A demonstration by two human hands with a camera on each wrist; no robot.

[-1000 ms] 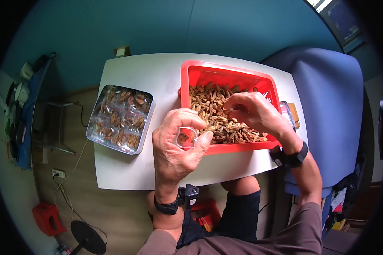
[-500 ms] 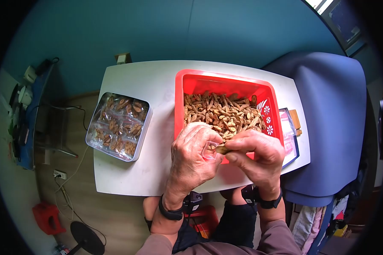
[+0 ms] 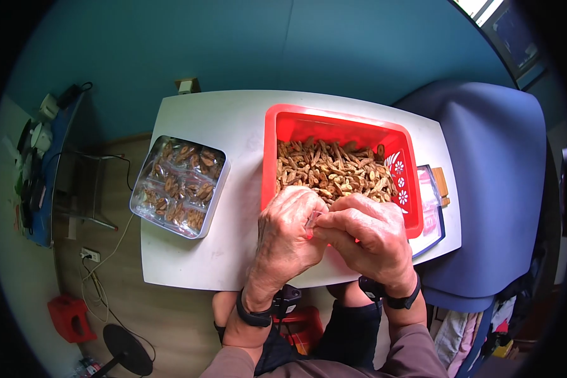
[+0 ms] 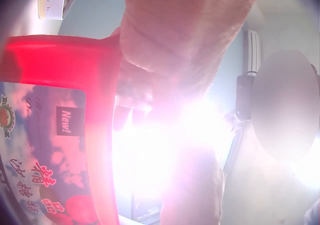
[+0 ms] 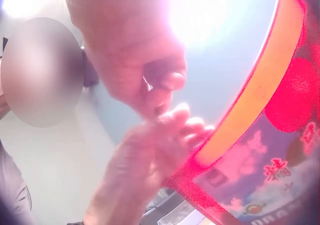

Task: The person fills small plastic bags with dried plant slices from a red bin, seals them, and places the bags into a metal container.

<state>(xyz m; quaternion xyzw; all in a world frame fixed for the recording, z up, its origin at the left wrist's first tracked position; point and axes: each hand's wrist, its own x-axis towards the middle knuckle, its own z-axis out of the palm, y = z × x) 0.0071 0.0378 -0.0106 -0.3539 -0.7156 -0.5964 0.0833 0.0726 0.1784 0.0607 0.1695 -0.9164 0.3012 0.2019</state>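
Both hands meet over the near rim of a red plastic tub [image 3: 334, 123] that holds a heap of brown dried pieces [image 3: 334, 173]. My left hand [image 3: 303, 217] grips a small clear bag [image 3: 313, 218], of which only a sliver shows between the fingers. My right hand [image 3: 325, 225] pinches the same bag at its mouth, fingers curled tight against the left hand. In the right wrist view the right hand's fingertips [image 5: 165, 85] nip a thin clear edge, with the red tub [image 5: 280, 135] to the right. Glare washes out the left wrist view; only the left hand's back [image 4: 185, 35] and the tub's wall [image 4: 60, 135] show.
A clear tray [image 3: 215, 196] with several filled small bags lies at the left of the white table [image 3: 195, 258]. A flat stack of bags [image 3: 429, 205] sits right of the tub. A blue chair [image 3: 491, 189] stands at the right; cables and a red stool are on the floor.
My right hand left the heap with a dried piece and came to the bag in my left hand. Both hands drew together at the tub's near rim; the piece no longer shows.
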